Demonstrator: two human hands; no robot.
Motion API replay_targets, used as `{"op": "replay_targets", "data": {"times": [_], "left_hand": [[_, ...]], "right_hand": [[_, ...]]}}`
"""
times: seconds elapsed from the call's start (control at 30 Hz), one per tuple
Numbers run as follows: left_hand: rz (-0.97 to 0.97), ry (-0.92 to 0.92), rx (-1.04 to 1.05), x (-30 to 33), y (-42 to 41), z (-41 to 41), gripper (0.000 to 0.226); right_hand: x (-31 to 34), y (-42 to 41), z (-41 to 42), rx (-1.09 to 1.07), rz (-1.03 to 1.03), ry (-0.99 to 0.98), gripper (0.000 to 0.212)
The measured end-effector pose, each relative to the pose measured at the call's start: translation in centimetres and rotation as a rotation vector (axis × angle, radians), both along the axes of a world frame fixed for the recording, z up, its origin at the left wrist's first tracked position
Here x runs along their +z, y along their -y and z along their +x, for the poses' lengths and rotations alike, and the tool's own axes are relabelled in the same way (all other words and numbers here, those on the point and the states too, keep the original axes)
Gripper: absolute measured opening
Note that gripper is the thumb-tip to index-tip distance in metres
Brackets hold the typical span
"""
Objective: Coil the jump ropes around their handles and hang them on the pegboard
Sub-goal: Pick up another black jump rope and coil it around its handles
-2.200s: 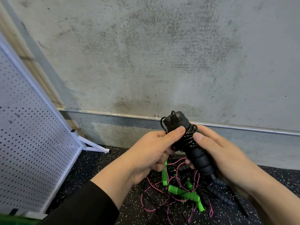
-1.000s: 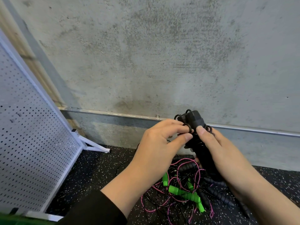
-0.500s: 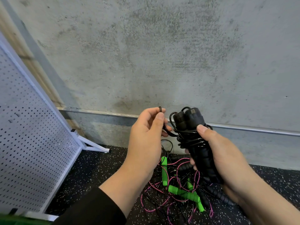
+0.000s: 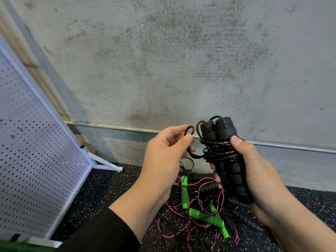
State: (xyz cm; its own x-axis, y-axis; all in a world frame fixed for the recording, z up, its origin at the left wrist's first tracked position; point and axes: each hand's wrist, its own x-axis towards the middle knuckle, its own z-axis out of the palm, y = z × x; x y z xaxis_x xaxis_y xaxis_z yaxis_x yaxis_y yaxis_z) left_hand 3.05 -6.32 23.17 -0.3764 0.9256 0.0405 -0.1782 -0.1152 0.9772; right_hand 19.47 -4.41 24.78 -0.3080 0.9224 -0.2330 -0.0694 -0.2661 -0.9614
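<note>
Black jump rope handles (image 4: 224, 155), held side by side and upright, sit in the right hand (image 4: 254, 171), whose fingers curl round them with the thumb pressing the coiled cord (image 4: 218, 151) near their tops. Just beside them, the left hand (image 4: 163, 157) pinches a small loop of that cord (image 4: 189, 130) between thumb and forefinger. Below the hands, green-handled and black ropes (image 4: 203, 213) lie tangled on the speckled floor (image 4: 101, 193) near the wall's foot; the white pegboard (image 4: 36, 160) leans at the floor's left edge
</note>
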Motion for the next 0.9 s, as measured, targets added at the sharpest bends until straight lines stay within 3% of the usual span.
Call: {"op": "replay_targets", "data": {"times": [0.23, 0.43, 0.57, 0.83, 0.9], "left_hand": [[0.027, 0.030, -0.068, -0.12, 0.03, -0.01, 0.023], [0.096, 0.033, -0.100, 0.18, 0.11, -0.13, 0.026], [0.108, 0.016, -0.118, 0.22, 0.40, -0.09, 0.030], [0.120, -0.317, -0.174, 0.55, 0.92, -0.08, 0.040], [0.108, -0.278, -0.159, 0.52, 0.97, 0.00, 0.041]], "right_hand": [[-0.05, -0.08, 0.24, 0.052, -0.018, -0.013, 0.050], [-0.18, -0.29, 0.66, 0.107, -0.065, -0.068, 0.068], [-0.23, -0.28, 0.75, 0.148, -0.068, -0.096, 0.065], [-0.34, -0.24, 0.64, 0.161, -0.138, -0.126, 0.067], [-0.32, -0.21, 0.58, 0.165, -0.144, -0.133, 0.064]]}}
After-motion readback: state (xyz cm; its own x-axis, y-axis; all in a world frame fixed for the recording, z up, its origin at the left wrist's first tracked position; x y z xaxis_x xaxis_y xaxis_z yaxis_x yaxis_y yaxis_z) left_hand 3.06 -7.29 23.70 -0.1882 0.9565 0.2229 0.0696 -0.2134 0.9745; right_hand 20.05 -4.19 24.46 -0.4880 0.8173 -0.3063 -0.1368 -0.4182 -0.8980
